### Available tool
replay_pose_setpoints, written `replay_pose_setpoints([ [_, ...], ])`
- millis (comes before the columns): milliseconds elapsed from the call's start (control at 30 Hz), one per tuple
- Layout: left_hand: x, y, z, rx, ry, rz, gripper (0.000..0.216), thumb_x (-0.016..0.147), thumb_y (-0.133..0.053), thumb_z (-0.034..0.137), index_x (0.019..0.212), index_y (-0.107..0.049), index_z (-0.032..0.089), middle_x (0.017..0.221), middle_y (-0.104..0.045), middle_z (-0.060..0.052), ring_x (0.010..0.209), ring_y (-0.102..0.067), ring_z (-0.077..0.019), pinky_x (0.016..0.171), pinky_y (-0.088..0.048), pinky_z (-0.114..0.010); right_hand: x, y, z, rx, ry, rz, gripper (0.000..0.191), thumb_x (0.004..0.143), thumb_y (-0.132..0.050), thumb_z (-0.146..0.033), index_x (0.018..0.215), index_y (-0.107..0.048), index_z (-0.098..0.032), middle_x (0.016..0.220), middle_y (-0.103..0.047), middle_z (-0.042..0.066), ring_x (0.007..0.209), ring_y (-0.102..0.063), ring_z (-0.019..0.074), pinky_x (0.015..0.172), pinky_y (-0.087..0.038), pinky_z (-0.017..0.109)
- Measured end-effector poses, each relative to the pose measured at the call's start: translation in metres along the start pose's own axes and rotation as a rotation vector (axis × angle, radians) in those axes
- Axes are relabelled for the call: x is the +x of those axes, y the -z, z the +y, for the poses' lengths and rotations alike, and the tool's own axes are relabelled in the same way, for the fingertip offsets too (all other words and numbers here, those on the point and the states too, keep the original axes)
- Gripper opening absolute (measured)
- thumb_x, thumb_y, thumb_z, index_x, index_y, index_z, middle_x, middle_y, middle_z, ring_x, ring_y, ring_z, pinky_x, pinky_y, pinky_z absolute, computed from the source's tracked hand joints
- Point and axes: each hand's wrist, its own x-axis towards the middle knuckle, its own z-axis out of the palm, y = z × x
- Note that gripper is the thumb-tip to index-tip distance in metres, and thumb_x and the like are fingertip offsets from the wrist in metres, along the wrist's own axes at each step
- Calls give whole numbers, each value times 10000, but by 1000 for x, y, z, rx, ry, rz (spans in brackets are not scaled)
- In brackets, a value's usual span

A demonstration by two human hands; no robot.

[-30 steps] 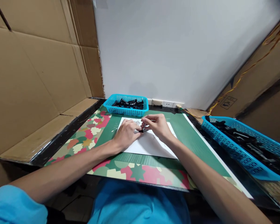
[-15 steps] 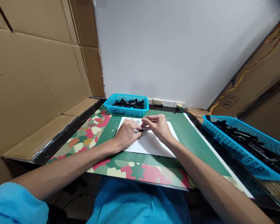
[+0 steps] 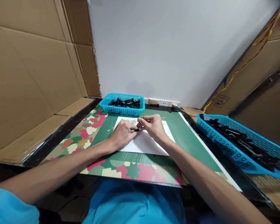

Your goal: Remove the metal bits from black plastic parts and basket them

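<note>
My left hand rests on the white sheet with thumb and fingers closed on a small black part. Only a dark sliver of that part shows past the fingertips. Just to the right, my right hand pinches a thin, upright metal tool, whose lower end meets the black part. The tool's exact kind is too small to make out. Behind the fingers, a cluster of tiny shiny pieces lies on the sheet.
A blue basket of black parts stands at the mat's back edge. Another blue basket with similar parts sits at the right. Cardboard walls the left side. Yellow wiring runs down to the wall sockets.
The whole view has shifted slightly, so everything sits a little further left. Both hands keep their hold, and the metal tool looks nearly the same against the black part.
</note>
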Motion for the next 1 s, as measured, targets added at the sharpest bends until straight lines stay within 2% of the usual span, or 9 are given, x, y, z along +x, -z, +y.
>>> replay_pose_setpoints([
  [300,2,3,-1,-59,58,12,137,855,-734,184,737,-803,193,782,-781,-46,727,-680,-202,670,-465,-329,0,-6,3,25,47,41,339,886,-725,-455,743,-810,-160,712,-753,84,677,-701,216,651,-591,343],
  [667,4,2,-3,-125,131,10,141,855,-732,194,735,-805,199,767,-786,-38,729,-688,-207,674,-494,-339,2,-10,-1,23,94,56,355,892,-730,-463,717,-777,-158,720,-752,82,659,-677,189,636,-574,319],
  [767,5,3,-6,-138,147,87,53,823,-793,200,845,-840,215,902,-824,-60,844,-733,-242,767,-557,-382,7,2,-6,45,162,121,360,944,-689,-468,775,-770,-162,784,-765,91,704,-697,187,681,-591,320],
  [833,5,6,-8,-144,153,151,125,807,-836,216,930,-851,230,979,-831,-67,923,-746,-262,845,-579,-420,12,16,-7,16,211,193,347,971,-665,-469,850,-775,-163,806,-768,93,734,-717,195,706,-596,324],
  [900,4,10,-10,-141,132,196,158,827,-838,225,983,-849,244,1012,-832,-63,960,-747,-269,892,-581,-447,16,32,-4,-85,249,231,342,988,-651,-467,885,-773,-164,784,-760,86,727,-722,203,713,-588,325],
  [1000,5,14,-9,-127,61,244,156,873,-808,202,1017,-835,257,1043,-830,-46,1001,-742,-266,934,-564,-467,19,49,5,-336,276,190,354,1019,-606,-454,875,-764,-172,744,-746,75,679,-696,205,684,-536,308],
])
